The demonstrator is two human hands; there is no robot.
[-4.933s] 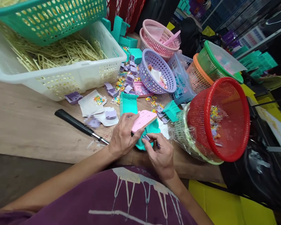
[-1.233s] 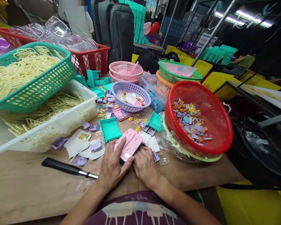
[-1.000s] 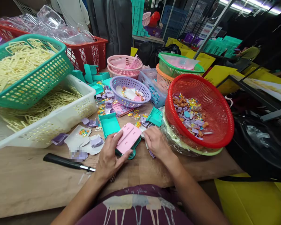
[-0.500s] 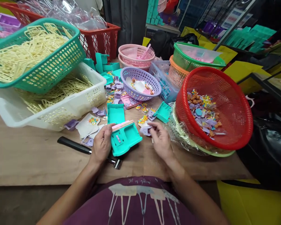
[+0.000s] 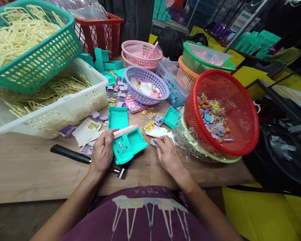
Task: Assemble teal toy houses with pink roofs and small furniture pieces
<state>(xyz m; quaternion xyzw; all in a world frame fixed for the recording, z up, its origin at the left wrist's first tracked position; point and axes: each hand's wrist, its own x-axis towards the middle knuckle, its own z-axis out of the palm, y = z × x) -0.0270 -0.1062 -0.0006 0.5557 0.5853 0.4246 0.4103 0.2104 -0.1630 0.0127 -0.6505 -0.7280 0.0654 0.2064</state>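
My left hand (image 5: pixel 102 152) is closed on the near-left side of a teal plastic tray (image 5: pixel 130 144). The tray has a pink strip along its far edge, slots and a small lavender bit in its left half, and a hollow on the right. To the right, my right hand (image 5: pixel 168 154) pinches a small lavender plastic piece (image 5: pixel 153 143) low over the table, just in front of some white paper slips (image 5: pixel 157 131). Part of that piece is hidden by the fingers. Partly behind my left hand lies a hammer (image 5: pixel 70 154) with a black handle and a shiny metal head.
A tilted red basket (image 5: pixel 251 110) of small mixed parts stands at right. A lavender basket (image 5: pixel 146 95) sits mid-table among loose lavender and teal parts. On the left, a teal basket (image 5: pixel 52 55) of cream plastic frames rests on a white crate (image 5: pixel 72 113).
My right hand has lowered toward the table, and a smaller lavender piece now shows at its fingertips than the rounded one seen before. My left hand keeps hold of the teal tray.
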